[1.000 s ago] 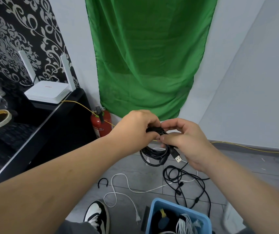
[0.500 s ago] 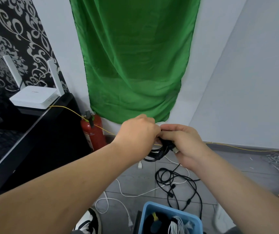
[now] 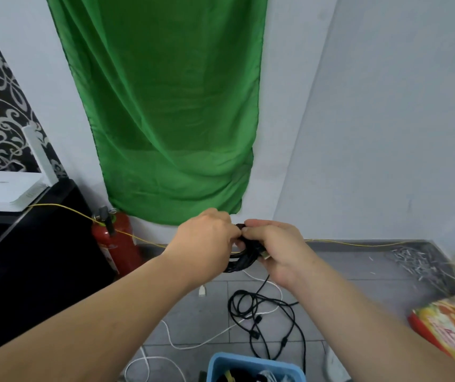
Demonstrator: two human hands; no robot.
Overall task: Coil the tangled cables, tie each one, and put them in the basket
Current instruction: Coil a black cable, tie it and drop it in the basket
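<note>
Coiled black cable (image 3: 244,256) sits bunched between both hands, held in the air above and beyond the basket (image 3: 251,361), whose blue rim shows at the bottom edge of the view. The left hand (image 3: 207,244) has its fingers curled over the loops and grips them where they gather. The right hand (image 3: 278,252) wraps the other side, and its thumb and forefinger meet the left hand's fingertips at the top of the bundle. A metal-tipped plug (image 3: 265,255) pokes out under the right hand's fingers, so the free end is probably being wound round the loops or tucked through them, which would be the tying step. Squeezing the loops from both sides looks meant to stop them springing apart while the end is secured. Whether a separate tie is in use I cannot tell, as the fingers hide that spot.

On the floor just beyond the basket lies a loose black cable (image 3: 265,321), tangled, and a white cable (image 3: 207,340) snakes from beyond the basket round to its left. Neither is touched by a hand, and both appear not yet coiled. Inside the basket some dark and white bundles (image 3: 266,377) show, partly cut off by the frame. Farther beyond the basket and to its left, a red fire extinguisher (image 3: 116,244) stands against the wall.
</note>
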